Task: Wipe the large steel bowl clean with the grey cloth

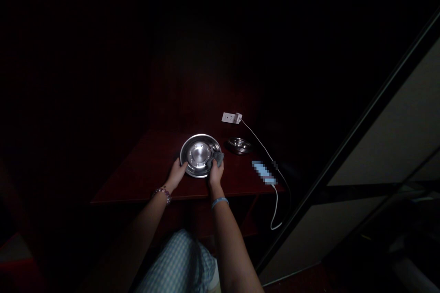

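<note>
A shiny steel plate (pixel 197 153) lies on a dark red wooden table (pixel 144 174). My left hand (pixel 177 174) grips the plate's near-left rim, fingers curled on the edge. My right hand (pixel 216 173) is closed on a grey cloth (pixel 216 159) pressed against the plate's right side. A beaded bracelet is on my left wrist and a blue band on my right wrist.
A smaller steel bowl (pixel 239 145) sits to the right of the plate. A phone (pixel 264 172) lies near the table's right edge, with a white cable (pixel 275 201) running to a wall socket (pixel 231 117). The room is dark; a sliding panel (pixel 378 146) stands at the right.
</note>
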`<state>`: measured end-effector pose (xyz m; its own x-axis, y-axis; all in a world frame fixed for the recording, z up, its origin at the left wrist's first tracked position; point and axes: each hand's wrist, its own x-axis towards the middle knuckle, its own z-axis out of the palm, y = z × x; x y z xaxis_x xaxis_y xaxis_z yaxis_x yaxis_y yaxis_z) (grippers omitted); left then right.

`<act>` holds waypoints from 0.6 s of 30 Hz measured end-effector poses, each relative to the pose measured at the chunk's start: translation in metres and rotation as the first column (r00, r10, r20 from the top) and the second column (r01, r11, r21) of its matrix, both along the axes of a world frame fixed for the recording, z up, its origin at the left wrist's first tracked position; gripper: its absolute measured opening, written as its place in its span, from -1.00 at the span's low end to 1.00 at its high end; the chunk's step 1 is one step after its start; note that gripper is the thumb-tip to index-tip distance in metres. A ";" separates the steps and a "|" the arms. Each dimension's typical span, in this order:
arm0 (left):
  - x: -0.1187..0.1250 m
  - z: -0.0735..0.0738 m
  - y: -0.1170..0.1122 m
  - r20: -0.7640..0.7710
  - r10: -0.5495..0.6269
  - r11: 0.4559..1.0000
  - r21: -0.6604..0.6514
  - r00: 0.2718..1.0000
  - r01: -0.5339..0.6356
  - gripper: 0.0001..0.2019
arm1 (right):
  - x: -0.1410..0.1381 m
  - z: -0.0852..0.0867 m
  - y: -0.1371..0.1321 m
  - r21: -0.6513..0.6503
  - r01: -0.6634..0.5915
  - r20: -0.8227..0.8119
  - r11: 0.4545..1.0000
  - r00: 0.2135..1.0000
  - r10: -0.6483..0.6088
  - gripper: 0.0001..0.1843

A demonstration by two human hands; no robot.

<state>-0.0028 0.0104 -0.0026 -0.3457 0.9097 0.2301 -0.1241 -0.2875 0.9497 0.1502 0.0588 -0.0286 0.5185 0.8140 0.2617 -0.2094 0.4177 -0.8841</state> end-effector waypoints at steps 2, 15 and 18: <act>0.000 0.001 -0.001 -0.004 0.003 1.000 -0.007 1.000 -0.003 -0.75 | 0.000 0.000 0.000 -0.004 0.000 0.004 1.000 1.000 0.000 -0.49; 0.001 0.001 0.000 -0.010 0.008 1.000 -0.003 1.000 -0.008 -0.72 | 0.001 0.001 -0.001 0.008 -0.005 0.025 1.000 1.000 0.005 -0.53; 0.000 0.000 0.000 -0.004 -0.006 1.000 0.001 1.000 0.006 -0.70 | 0.000 0.001 -0.001 0.015 -0.002 0.031 1.000 1.000 0.001 -0.53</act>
<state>-0.0027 0.0108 -0.0025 -0.3389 0.9117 0.2322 -0.1221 -0.2874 0.9500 0.1507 0.0576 -0.0275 0.5085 0.8106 0.2905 -0.1824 0.4311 -0.8837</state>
